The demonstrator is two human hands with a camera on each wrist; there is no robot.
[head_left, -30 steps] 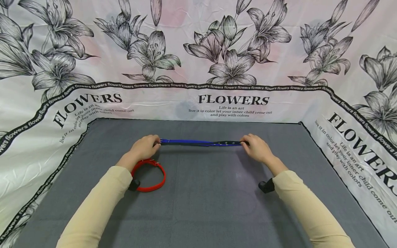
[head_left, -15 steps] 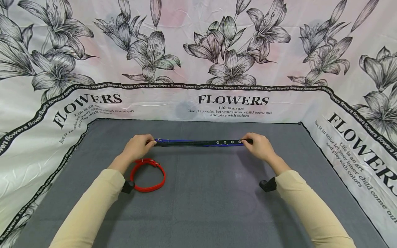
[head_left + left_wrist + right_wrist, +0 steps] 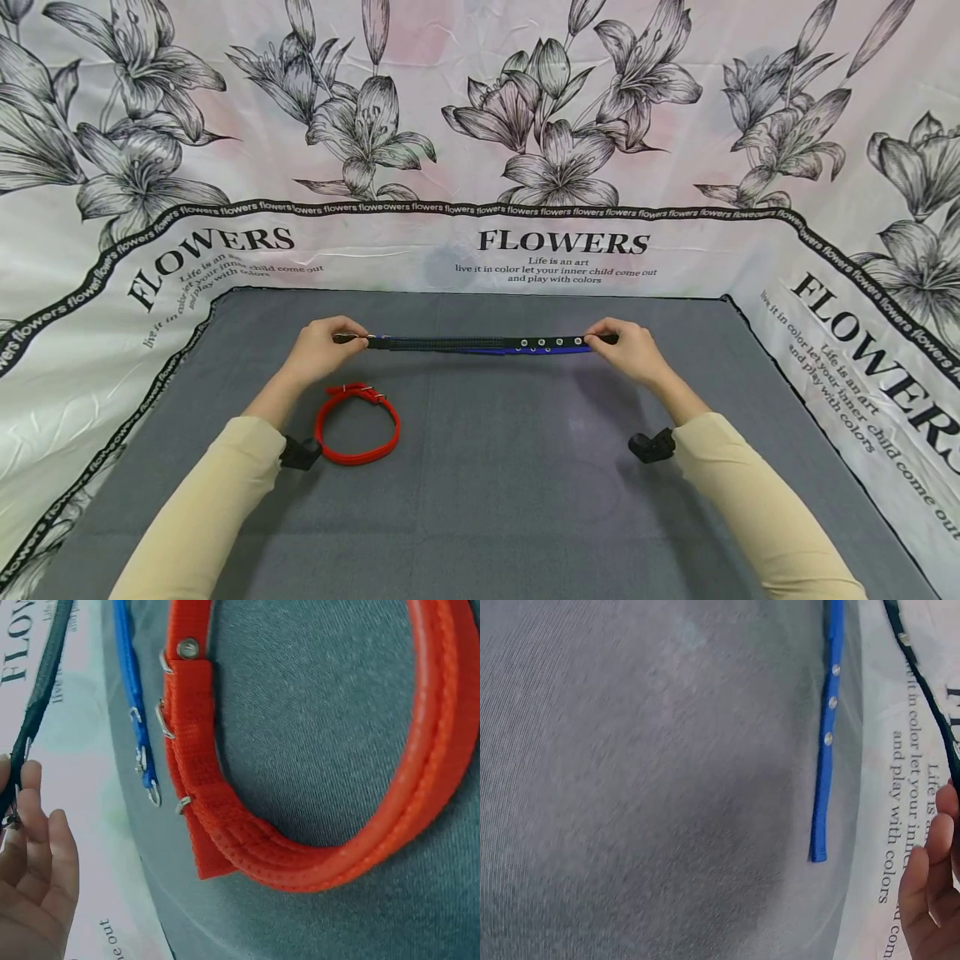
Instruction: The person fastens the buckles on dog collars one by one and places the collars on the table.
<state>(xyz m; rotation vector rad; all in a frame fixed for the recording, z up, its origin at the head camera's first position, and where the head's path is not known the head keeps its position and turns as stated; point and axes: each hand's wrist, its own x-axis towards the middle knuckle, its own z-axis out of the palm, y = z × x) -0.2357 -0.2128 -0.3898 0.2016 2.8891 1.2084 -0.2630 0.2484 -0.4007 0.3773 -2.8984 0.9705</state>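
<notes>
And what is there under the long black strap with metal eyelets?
A flat blue strap with eyelets lies on the grey cloth. From the head view, the black strap hides much of it.

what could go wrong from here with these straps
The left hand and right hand hold the black strap only near its ends; if one slipped, that end might drop.

The head view shows the black strap overlapping the blue strap; lowering it there could tangle them.

The left black wrist device looks very near the red collar; a sideways sweep might drag the collar.
</notes>
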